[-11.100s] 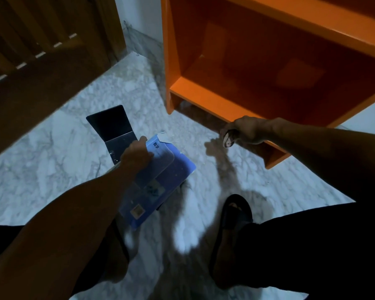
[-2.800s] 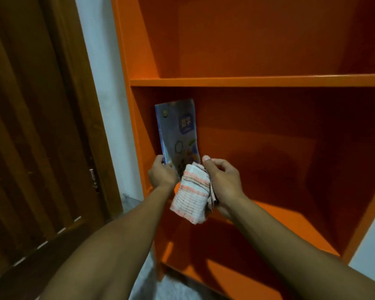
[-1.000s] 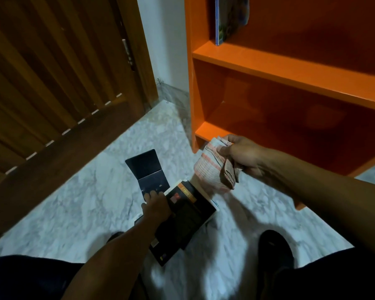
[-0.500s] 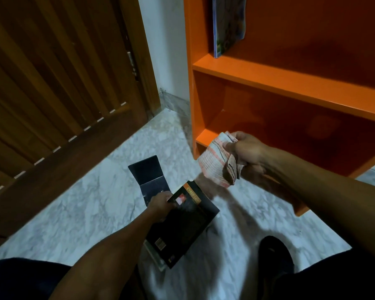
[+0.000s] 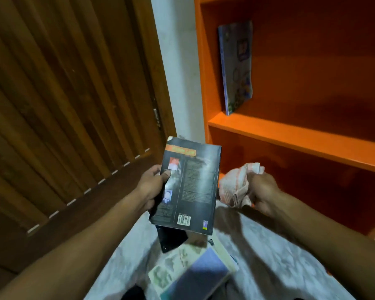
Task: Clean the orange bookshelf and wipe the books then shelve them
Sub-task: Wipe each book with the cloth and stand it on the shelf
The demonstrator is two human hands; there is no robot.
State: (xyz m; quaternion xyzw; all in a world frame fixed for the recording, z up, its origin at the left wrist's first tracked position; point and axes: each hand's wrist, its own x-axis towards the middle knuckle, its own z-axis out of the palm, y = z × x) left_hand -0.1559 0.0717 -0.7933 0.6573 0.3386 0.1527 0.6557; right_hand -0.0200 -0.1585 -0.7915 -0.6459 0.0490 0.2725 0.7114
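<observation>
**Dark book lifted off the floor, back cover up, cloth bunched in the other hand**

Dark book sits at frame centre, long axis near vertical, top edge tipped slightly right, back cover with barcode toward the camera. Left hand grips its left edge, thumb clamped across the cover, fingers hidden behind. Right hand is fisted round the striped cloth, just right of the book; whether cloth touches book can't be told.

Blue book stands upright in the upper right of the frame, leaning against the left wall of the orange bookshelf.

Versus half a second ago: the dark book was low over the floor, angled diagonally; now it is raised to chest level and nearly upright. Camera has tilted up, showing more shelf.

Bottom centre: a pile of books on the marble floor, blurred, covers unreadable. A black item is partly hidden under the held book. Wooden door fills the left.
</observation>
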